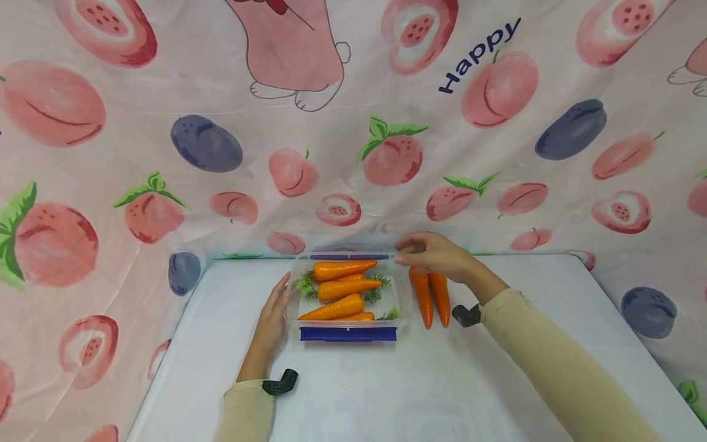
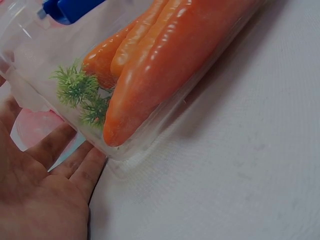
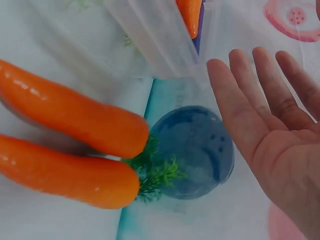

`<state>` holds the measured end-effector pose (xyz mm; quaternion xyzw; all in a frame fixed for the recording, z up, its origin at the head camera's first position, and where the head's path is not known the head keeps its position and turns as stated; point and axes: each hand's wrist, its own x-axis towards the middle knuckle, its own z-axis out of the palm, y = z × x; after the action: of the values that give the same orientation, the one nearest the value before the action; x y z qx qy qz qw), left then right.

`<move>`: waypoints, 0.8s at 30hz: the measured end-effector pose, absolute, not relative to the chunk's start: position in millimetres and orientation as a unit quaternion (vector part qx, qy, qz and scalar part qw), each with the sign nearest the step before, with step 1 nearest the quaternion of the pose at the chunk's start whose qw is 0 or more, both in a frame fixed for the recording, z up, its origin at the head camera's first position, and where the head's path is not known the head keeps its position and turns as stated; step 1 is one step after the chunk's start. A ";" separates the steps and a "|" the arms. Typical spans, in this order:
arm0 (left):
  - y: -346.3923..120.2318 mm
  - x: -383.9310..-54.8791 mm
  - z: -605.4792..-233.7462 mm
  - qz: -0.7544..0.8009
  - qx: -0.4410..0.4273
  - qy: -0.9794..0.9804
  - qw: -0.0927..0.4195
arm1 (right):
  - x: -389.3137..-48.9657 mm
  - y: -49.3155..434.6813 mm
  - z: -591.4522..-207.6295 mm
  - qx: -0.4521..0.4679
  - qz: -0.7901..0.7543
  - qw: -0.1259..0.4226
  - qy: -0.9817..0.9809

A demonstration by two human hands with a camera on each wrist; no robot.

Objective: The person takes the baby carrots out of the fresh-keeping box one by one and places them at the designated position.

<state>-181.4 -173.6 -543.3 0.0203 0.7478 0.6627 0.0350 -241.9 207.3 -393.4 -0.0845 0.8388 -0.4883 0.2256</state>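
A clear plastic container (image 1: 349, 323) with blue latches (image 1: 348, 334) stands on the table, holding several orange carrots (image 1: 347, 289) with green leafy tops. My left hand (image 1: 273, 316) rests along its left wall, and the left wrist view shows the fingers (image 2: 87, 170) extended against the plastic. Beyond the container's right side, my right hand (image 1: 439, 255) hovers by the far right corner with nothing in it. Its fingers (image 3: 240, 95) are nearly straight in the right wrist view. Below that hand lie two more carrots (image 1: 423, 301), side by side, their tops (image 3: 152, 172) pointing toward the back edge.
The white table (image 1: 353, 387) ends at a backdrop cloth (image 1: 342, 135) printed with peaches and plums, which rises right behind the container. Both wrists carry a small black camera (image 1: 282, 382). Sleeved forearms reach in from the front.
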 end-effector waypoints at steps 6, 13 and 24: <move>-174.6 -183.7 -547.7 0.666 0.018 0.745 0.034 | -247.0 193.5 -387.5 -0.103 -0.481 0.244 0.836; -175.2 -184.7 -550.0 0.674 0.015 0.737 0.039 | -252.9 180.2 -389.8 -0.121 -0.469 0.263 0.834; -174.4 -183.0 -547.2 0.662 0.017 0.748 0.039 | -260.6 152.2 -391.8 -0.141 -0.418 0.280 0.853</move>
<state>-183.0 -174.4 -547.2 0.0170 0.7483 0.6620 0.0388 -260.6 152.2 -391.8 -0.1413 0.8525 -0.4180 0.2802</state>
